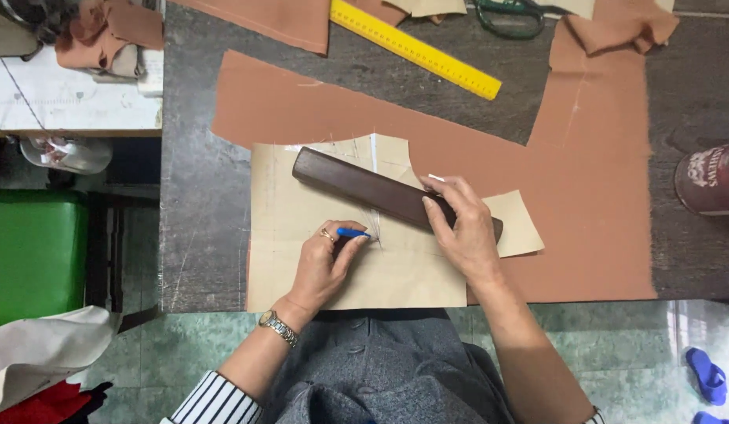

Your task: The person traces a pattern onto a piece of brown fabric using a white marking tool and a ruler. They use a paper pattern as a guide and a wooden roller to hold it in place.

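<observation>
A beige paper pattern (302, 212) lies on brown fabric (584, 204) spread over a dark worktable (200, 196). Across the pattern sits a long dark wooden block (357, 184), slanting from upper left to lower right. My right hand (459, 228) presses down on the block's right end. My left hand (325, 263), with a ring and a wristwatch, pinches a small blue piece of chalk (353, 232) whose tip rests on the pattern just below the block's edge.
A yellow ruler (415, 49) and green-handled scissors (510, 17) lie at the table's far side, with more brown fabric pieces. A dark red tin (710, 179) stands at the right edge. A green stool (35, 251) and a white sewing table (66, 86) are on the left.
</observation>
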